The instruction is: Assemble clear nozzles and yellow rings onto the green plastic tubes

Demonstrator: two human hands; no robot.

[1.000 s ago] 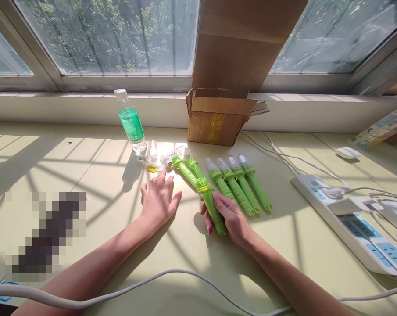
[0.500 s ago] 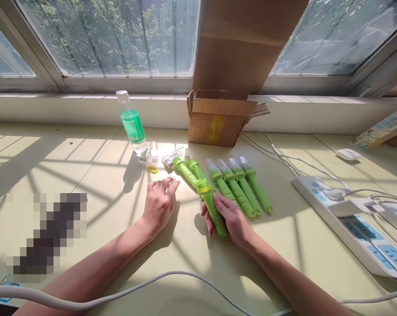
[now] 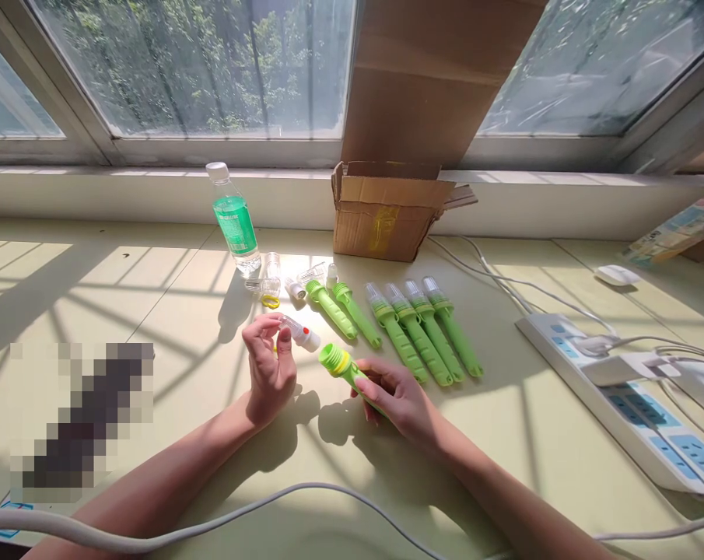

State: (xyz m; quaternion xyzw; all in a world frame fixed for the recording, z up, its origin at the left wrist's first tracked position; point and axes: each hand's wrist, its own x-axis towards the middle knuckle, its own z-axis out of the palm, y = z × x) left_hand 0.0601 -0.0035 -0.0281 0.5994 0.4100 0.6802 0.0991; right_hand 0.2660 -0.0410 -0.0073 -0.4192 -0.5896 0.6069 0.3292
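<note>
The right hand (image 3: pixel 395 397) grips the green tube (image 3: pixel 344 367), open mouth tilted up-left; the left hand (image 3: pixel 267 367) pinches a small vial (image 3: pixel 300 333) pointing right; earlier the tube lay flat.

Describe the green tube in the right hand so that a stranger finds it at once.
Start at the cardboard box by the window; green tubes lie in a row before it. Nearer, the right hand holds the green tube. It alone is lifted, with an open, yellow-ringed mouth.

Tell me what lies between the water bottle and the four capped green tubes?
Head view: small clear vials, a yellow ring and two uncapped green tubes lie on the table there.
</note>
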